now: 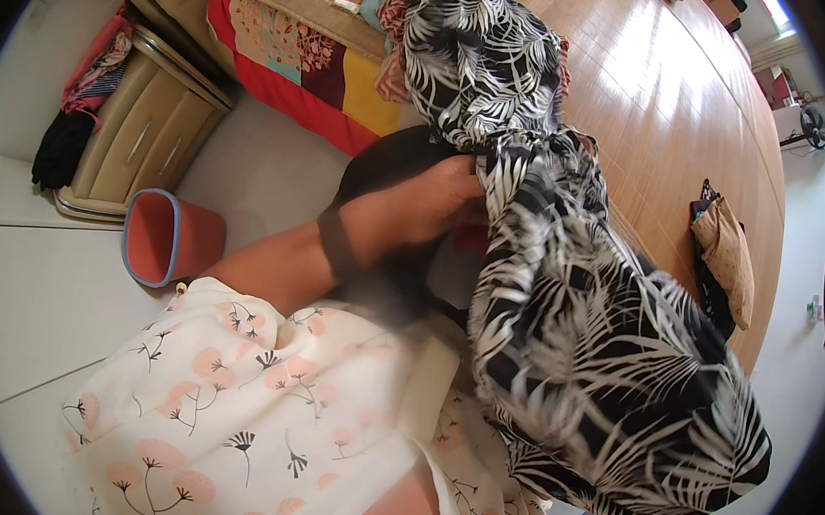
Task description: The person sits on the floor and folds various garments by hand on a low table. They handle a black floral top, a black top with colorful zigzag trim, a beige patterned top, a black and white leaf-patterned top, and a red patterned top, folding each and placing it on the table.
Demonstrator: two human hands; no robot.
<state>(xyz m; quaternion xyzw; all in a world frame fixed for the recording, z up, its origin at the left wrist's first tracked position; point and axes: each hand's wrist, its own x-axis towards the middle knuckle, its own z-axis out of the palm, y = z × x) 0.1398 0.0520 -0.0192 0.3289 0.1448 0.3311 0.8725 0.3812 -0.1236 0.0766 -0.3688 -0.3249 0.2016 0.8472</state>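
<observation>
In the head view, my left hand (455, 185) reaches in from the lower left and grips a black-and-white leaf-print garment (614, 343) at its bunched middle. One part of the cloth spreads upward over the wooden surface. The larger part hangs to the lower right, slightly blurred. My right hand is out of sight; the hanging cloth covers much of that side. A dark band circles my left forearm.
A broad wooden surface (652, 109) fills the upper right, with a beige and black cloth bundle (724, 261) on it. A patchwork quilt (311, 71) drapes at its left end. Further left are a red bin (199, 232) and a beige drawer cabinet (145, 131) with clothes hanging over it.
</observation>
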